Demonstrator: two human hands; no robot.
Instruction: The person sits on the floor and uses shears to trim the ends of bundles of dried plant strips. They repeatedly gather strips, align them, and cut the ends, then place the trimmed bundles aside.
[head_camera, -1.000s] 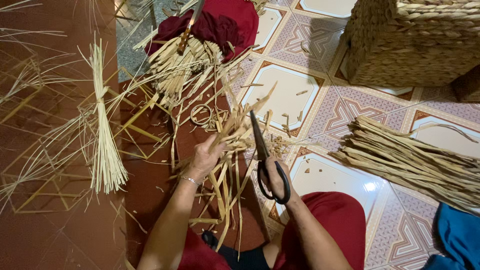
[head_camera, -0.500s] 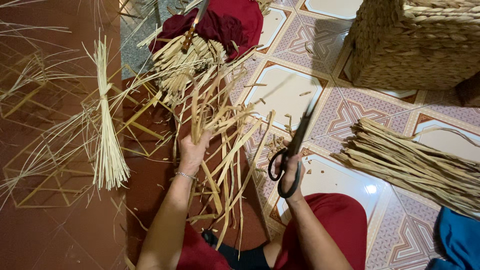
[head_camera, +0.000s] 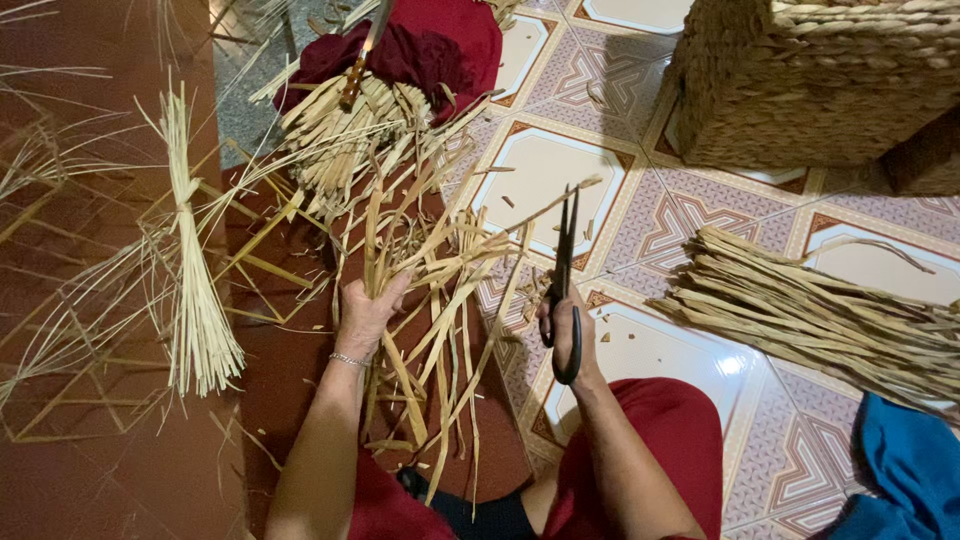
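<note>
Scissors (head_camera: 566, 290) were held in the right hand (head_camera: 566, 325), fingers closed through the black loops, blades nearly together and pointing away from the person, over the patterned floor tiles (head_camera: 560, 165). The left hand (head_camera: 368, 312) was clenched around a loose bunch of dried flat strips (head_camera: 440, 270), gripping it at about mid-length; the strips fanned out above the fist and hung below it towards the lap. The bunch sat just left of the scissors, a few strip ends crossing near the blades.

Assessment of the work in hand: trimming would go best with the bunch gripped tighter and its ends brought level, so that the blades meet the strips square and close above the fist but well away from the fingers. Splayed strips are likely to slip sideways and be cut unevenly.

Also noted: a tied bundle of thin pale stalks (head_camera: 192, 290) on the brown floor to the left, a heap of longer strips (head_camera: 830, 315) to the right, a woven basket (head_camera: 820, 80) at upper right, and a dark red cloth (head_camera: 420, 45) with cut strips piled against it at the top.

Limits of view: whether any strip lay between the blades could not be made out. The basket, the red cloth and a blue cloth (head_camera: 905, 470) at lower right were cut off by the frame. The lower ends of the held strips merged with scraps on the floor.
</note>
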